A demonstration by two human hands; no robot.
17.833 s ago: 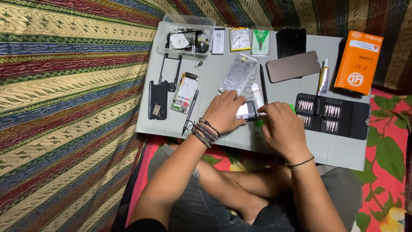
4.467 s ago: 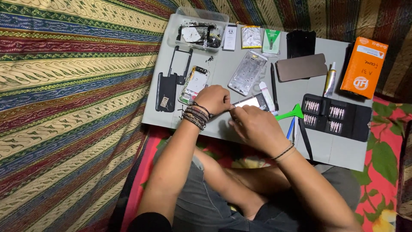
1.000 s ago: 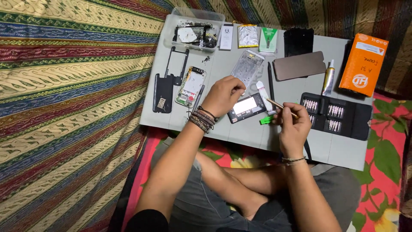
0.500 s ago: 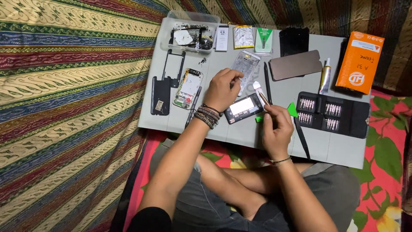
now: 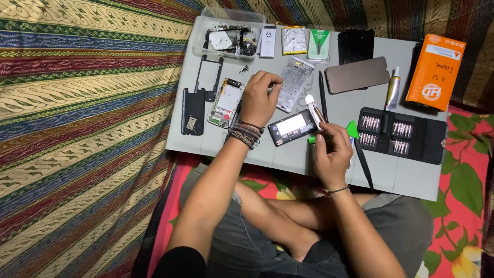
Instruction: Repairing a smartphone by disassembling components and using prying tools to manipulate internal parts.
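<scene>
Setting: a grey work mat (image 5: 391,175) laid over striped woven cloth (image 5: 82,103), with a red floral fabric (image 5: 463,185) at the right edge; the person sits cross-legged before it. On the mat: a clear plastic tray of small parts (image 5: 229,36), a black phone back frame (image 5: 198,98), a bare circuit board (image 5: 226,103), a silvery mid-frame (image 5: 294,82), a brown rectangular panel (image 5: 357,74), a glue tube (image 5: 393,88), an orange box (image 5: 435,72), and an open black case of screwdriver bits (image 5: 399,135). Work in hand: the left hand (image 5: 260,98) rests palm-down, fingers loosely curled, steadying the small dark phone unit (image 5: 293,127) at mid-mat. The right hand (image 5: 332,154) pinches a thin white-tipped tool (image 5: 313,105), its tip at the unit's upper right corner. Judgement: a prying or cleaning step along that edge; it calls for light, controlled pressure while the unit is kept flat.
</scene>
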